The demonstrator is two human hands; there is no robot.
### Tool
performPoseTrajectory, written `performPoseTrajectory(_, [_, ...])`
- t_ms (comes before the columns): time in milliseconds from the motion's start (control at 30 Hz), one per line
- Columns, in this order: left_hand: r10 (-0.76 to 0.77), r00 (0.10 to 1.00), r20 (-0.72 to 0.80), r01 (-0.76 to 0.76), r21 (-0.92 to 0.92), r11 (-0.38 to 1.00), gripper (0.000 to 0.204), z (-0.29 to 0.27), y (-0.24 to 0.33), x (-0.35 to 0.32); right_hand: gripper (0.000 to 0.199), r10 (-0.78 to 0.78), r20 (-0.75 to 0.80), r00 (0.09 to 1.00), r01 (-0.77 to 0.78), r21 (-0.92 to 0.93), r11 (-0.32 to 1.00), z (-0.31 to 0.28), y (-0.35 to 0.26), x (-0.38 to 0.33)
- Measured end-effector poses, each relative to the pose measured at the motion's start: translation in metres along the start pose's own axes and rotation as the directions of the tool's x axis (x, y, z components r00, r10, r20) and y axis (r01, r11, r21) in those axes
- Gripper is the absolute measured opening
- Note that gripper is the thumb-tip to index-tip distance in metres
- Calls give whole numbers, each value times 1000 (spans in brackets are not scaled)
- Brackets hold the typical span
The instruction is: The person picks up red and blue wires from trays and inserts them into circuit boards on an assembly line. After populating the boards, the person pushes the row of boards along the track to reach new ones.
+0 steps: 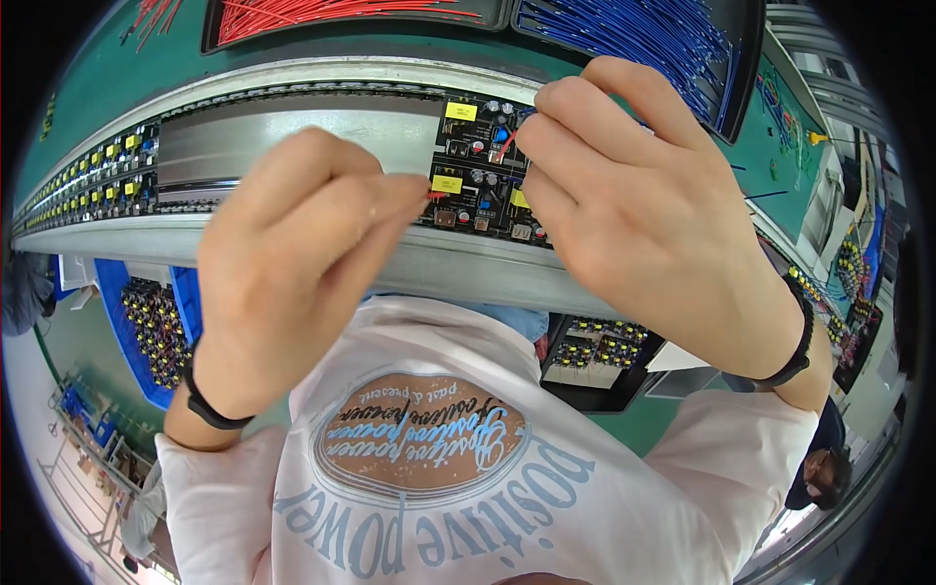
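Black circuit boards (pixel 475 216) with yellow blocks, blue discs and small silver cylinders sit in a metal rail in front of me. My left hand (pixel 292 234) is closed in a pinch at the left edge of the lower board. A short bit of red wire (pixel 438 194) shows at its fingertips. My right hand (pixel 634 185) reaches over the right side of the boards, fingers curled together in a pinch. From its fingertips a red wire (pixel 506 147) slants down to the upper board. The rest of what the right fingers hold is hidden behind them.
Behind the rail lie a black tray of red wires (pixel 341 12) and one of blue wires (pixel 624 44). More boards (pixel 88 175) line the rail's left end. A blue bin (pixel 146 331) and a black tray (pixel 597 390) of boards are below the rail.
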State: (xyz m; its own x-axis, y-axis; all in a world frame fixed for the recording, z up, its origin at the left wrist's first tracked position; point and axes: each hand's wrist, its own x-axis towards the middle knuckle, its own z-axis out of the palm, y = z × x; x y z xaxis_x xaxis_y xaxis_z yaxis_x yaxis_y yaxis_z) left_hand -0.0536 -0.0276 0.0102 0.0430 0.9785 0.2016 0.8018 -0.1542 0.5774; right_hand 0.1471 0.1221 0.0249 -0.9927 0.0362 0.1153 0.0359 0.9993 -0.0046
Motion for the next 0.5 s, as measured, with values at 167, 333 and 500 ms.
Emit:
performPoseTrajectory(167, [14,1000,-12,-14,-57,998,25,25,12,-5,27,5,-6,1000,-5,8,1000,1,0,-1])
performPoseTrajectory(333, [61,998,-18,-62,-53,997,20,44,12,5,27,20,-7,1000,-20,34,999,-14,7,-3])
performPoseTrajectory(500, [53,998,41,-54,20,998,18,49,13,9,27,91,-71,993,-95,-61,994,-44,8,-20])
